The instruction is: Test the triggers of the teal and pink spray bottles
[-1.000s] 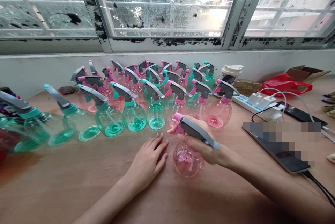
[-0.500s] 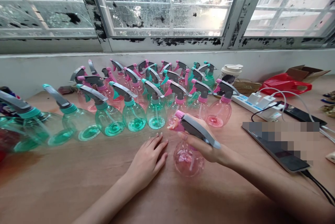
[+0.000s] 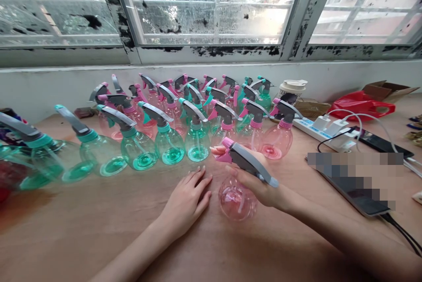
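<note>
My right hand (image 3: pixel 260 181) is closed around the neck of a pink spray bottle (image 3: pixel 237 200), just under its grey and pink spray head. The fingers reach toward the pink trigger, and part of the neck is hidden behind them. Flat on the wooden table (image 3: pixel 99 229) lies my left hand (image 3: pixel 186 196), holding nothing, fingers stretched out, a little left of that bottle. Just beyond the hands stands a row of spray bottles, among them a green spray bottle (image 3: pixel 198 143) and a pink spray bottle (image 3: pixel 276 139).
More green and pink spray bottles crowd behind, up to the wall below the window. On the right are a white power strip (image 3: pixel 325 134) with chargers, a phone (image 3: pixel 359 194) on a cable, a lidded paper cup (image 3: pixel 292 90) and a red plastic bag (image 3: pixel 359 105).
The view has shifted very slightly. Both hands and the held spray bottle stay almost where they were; the fingers at the trigger have moved slightly.
</note>
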The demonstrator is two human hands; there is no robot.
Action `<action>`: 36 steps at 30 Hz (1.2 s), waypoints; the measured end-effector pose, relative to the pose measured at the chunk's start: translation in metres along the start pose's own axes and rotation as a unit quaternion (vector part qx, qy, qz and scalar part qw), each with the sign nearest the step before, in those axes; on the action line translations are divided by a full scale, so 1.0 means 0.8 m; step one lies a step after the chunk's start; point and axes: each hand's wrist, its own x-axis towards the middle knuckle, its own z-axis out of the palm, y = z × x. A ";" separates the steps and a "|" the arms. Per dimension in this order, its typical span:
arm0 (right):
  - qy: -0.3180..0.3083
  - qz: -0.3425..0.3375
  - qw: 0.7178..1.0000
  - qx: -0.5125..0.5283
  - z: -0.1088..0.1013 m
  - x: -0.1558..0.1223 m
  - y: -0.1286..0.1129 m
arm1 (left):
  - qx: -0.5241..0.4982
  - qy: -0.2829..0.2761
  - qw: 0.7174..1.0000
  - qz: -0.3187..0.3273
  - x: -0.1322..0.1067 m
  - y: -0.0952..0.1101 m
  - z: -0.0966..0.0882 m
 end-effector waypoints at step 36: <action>-0.035 0.035 0.999 0.015 -0.007 0.004 -0.004 | 0.002 -0.004 1.000 0.000 0.001 0.001 0.000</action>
